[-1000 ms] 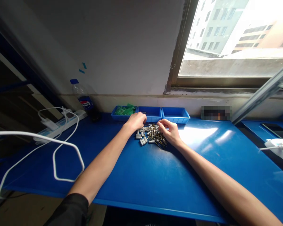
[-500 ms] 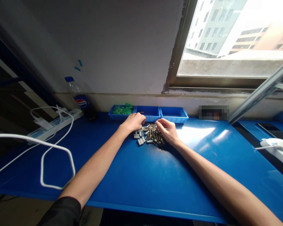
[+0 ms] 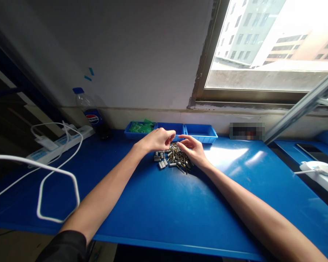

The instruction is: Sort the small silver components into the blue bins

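Head view: loose heap of silvery metal blocks [image 3: 162, 165] and thin brassy pins [image 3: 177, 153] on blue tabletop [image 3: 158, 207]. Left hand [image 3: 159, 140] above heap's left far edge, fingers curled in; impossible to make out any item pinched. Right hand [image 3: 194, 150] beside heap's right, thumb and forefinger parted. Behind: row of three blue bins [image 3: 203, 139], green pieces [image 3: 142, 127] in leftmost. Farther left, Pepsi bottle [image 3: 93, 118].

Left hand [image 3: 159, 140] hid parts of metal-piece pile [image 3: 177, 155] and middle tray [image 3: 171, 126], dark object [image 3: 247, 131] was pixelated, window [image 3: 268, 47] ran off-frame.
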Tool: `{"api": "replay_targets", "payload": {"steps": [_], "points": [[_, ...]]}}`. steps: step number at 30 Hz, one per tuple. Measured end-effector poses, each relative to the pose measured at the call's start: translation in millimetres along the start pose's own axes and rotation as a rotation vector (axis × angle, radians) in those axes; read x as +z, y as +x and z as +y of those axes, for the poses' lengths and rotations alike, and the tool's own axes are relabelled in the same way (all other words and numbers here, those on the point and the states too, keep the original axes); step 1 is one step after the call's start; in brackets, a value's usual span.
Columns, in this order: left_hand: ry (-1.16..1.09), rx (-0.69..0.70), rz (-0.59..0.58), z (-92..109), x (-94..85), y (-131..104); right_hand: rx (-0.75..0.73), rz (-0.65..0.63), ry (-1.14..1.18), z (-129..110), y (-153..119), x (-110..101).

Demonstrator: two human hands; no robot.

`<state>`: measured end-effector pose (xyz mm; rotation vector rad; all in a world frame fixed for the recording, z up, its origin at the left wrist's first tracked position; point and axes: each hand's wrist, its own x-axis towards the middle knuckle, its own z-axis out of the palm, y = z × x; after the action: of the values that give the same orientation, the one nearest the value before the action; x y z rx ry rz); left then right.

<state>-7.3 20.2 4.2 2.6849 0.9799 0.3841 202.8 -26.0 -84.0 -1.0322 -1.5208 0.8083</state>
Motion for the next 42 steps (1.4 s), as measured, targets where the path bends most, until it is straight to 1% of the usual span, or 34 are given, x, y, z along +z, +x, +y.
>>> {"api": "replay_targets", "payload": {"steps": [4,6,8,10,13,14,16,18,21,24,27,35,39,42], "points": [[0.033,0.030,-0.004,7.2,6.2,2.4,-0.007,-0.021,-0.022,1.1,0.2,0.6],[0.035,0.018,0.006,6.7,7.8,3.4,0.012,-0.024,0.000,2.6,0.7,0.7],[0.036,-0.015,0.016,3.1,8.2,3.7,0.038,0.011,0.032,3.6,1.4,0.1],[0.044,-0.045,-0.005,-2.7,8.1,3.4,0.055,0.138,0.042,4.2,2.4,-1.2],[0.039,-0.033,-0.084,-12.9,8.8,2.7,0.063,0.415,0.057,5.5,4.4,-3.8],[0.030,-0.022,-0.110,-16.0,9.8,2.8,0.068,0.479,0.071,6.1,5.0,-4.4],[0.012,-0.011,-0.150,-21.4,13.1,3.5,0.078,0.532,0.092,7.5,5.8,-4.7],[-0.002,-0.017,-0.167,-25.4,17.4,4.8,0.075,0.530,0.085,8.8,5.8,-3.9],[-0.033,-0.028,-0.172,-28.6,22.5,6.2,0.043,0.473,0.043,10.5,4.4,-2.1],[-0.056,-0.040,-0.178,-28.9,23.5,5.9,0.023,0.398,0.008,11.0,3.0,-1.4],[-0.064,-0.047,-0.156,-28.1,22.5,5.0,0.032,0.355,-0.007,9.3,2.4,-1.4],[-0.049,-0.055,-0.135,-25.7,19.7,4.1,0.053,0.310,-0.021,2.1,1.9,-0.7],[0.025,-0.112,-0.122,-26.7,15.8,2.9,0.062,0.304,-0.002,0.4,1.9,-0.3],[0.084,-0.132,-0.111,-27.4,16.5,3.5,0.072,0.302,0.008,-1.1,1.8,0.1]]}}
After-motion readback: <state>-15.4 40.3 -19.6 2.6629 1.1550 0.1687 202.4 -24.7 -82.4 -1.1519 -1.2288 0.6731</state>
